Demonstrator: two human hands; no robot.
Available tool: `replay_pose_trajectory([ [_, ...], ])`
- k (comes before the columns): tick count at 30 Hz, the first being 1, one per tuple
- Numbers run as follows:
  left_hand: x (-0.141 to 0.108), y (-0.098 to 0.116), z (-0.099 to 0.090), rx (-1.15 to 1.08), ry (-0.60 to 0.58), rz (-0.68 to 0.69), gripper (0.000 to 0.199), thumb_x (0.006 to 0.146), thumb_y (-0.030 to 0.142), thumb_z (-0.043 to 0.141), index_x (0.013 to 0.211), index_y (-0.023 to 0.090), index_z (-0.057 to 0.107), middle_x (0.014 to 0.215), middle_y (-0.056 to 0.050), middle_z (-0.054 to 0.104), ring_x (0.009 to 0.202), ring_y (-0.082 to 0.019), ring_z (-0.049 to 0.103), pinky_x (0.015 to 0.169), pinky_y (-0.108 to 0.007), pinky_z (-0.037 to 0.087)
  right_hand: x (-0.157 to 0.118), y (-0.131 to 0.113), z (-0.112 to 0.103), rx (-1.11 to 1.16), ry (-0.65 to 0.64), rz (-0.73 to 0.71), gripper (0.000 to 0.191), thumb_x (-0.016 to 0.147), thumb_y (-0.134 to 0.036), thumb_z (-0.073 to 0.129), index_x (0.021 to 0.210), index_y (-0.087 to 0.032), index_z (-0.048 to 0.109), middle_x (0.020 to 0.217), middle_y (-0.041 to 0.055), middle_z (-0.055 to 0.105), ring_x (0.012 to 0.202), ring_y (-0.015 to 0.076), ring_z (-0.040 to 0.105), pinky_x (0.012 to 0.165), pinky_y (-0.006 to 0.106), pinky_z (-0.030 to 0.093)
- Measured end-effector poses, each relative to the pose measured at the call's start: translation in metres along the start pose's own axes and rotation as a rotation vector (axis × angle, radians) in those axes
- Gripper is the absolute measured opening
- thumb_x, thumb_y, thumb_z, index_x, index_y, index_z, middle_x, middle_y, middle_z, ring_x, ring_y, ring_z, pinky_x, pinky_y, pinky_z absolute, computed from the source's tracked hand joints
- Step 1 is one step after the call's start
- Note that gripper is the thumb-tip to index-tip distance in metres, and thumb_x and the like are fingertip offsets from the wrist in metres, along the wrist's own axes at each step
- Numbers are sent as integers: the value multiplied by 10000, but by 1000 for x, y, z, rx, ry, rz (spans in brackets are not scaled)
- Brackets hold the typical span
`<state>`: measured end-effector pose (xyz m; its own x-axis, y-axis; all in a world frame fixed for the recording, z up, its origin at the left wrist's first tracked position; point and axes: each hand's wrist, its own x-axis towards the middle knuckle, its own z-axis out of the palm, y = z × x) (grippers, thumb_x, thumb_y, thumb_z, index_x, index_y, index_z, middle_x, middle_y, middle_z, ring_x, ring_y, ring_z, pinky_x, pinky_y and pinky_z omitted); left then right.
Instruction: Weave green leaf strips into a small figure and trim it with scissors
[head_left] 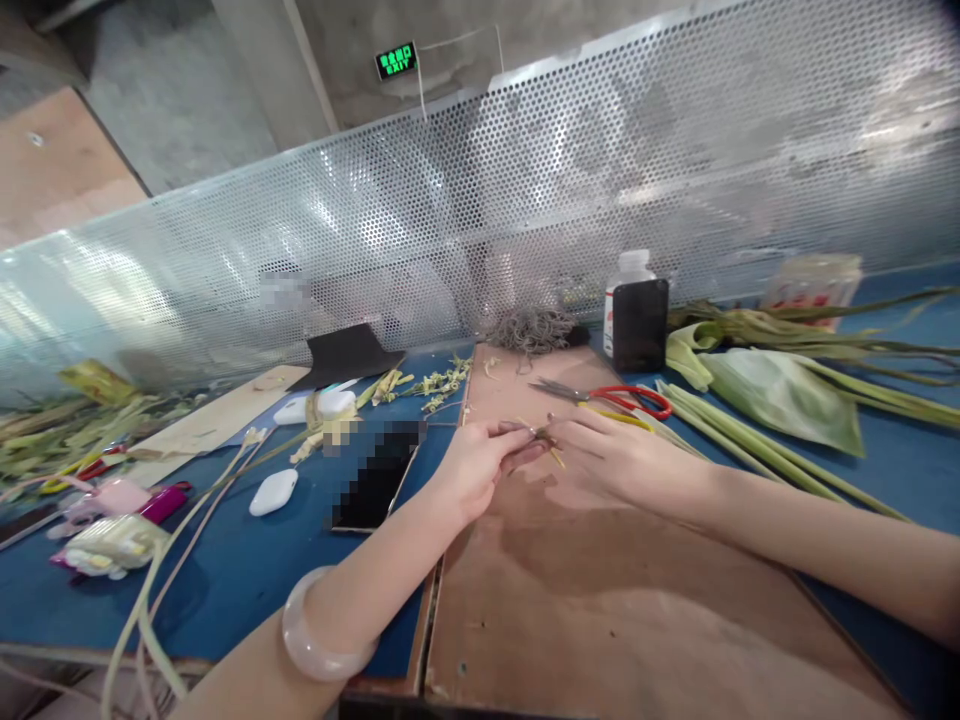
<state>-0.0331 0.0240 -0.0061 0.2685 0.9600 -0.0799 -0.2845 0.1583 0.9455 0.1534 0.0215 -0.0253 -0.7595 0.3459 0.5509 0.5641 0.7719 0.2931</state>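
Above the brown wooden board [525, 610], both hands meet over a small piece of yellowish-green plant strip [545, 437]. My left hand [480, 465] pinches it from the left with thumb and fingertips. From the other side my right hand [630, 460] closes on the same piece, fingers bent. The fingers cover most of it; a thin yellow end sticks out below. Just beyond my right hand lie scissors [634, 398] with red handles, blades pointing left. A yellow handle [622, 415] shows partly beside them.
Green leaf stalks [750, 450] and a broad pale leaf [795, 395] lie right. A bottle [634, 255] stands behind a black object. Grey cord [529, 328] is heaped at the back. Leftward are a phone [382, 480], a white case [274, 492], and plant scraps [446, 380].
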Motion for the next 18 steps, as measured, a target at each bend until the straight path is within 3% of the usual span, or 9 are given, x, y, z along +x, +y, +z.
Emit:
replay_pose_trajectory([
  [4, 1, 0, 0, 180, -10, 64, 14, 701, 61, 653, 709, 69, 645, 720, -56, 665, 669, -124, 650, 769, -288, 538, -3, -1, 8, -9, -38, 21, 246, 810, -44, 430, 878, -148, 642, 902, 111, 602, 876, 227, 533, 730, 356, 472],
  [8, 3, 1, -1, 426, -91, 129, 103, 709, 173, 679, 752, 82, 658, 696, -59, 661, 628, -123, 625, 653, -261, 538, -4, -4, 10, 25, -56, 60, 211, 809, -58, 459, 896, -162, 621, 868, 92, 589, 854, 216, 531, 728, 344, 454],
  [11, 7, 0, -4, 518, -150, 180, 149, 714, 237, 682, 767, 99, 662, 707, -53, 659, 632, -122, 619, 648, -264, 536, -5, -7, 10, 77, -45, 98, 158, 842, -115, 459, 886, -154, 606, 896, 101, 585, 825, 204, 536, 700, 327, 443],
  [18, 12, 0, -4, 647, -144, 222, 149, 730, 229, 660, 811, 104, 658, 745, -67, 677, 615, -120, 621, 638, -273, 525, -8, -9, 11, 96, -97, 161, 224, 863, -155, 400, 967, -143, 598, 967, 125, 580, 754, 196, 559, 625, 307, 432],
])
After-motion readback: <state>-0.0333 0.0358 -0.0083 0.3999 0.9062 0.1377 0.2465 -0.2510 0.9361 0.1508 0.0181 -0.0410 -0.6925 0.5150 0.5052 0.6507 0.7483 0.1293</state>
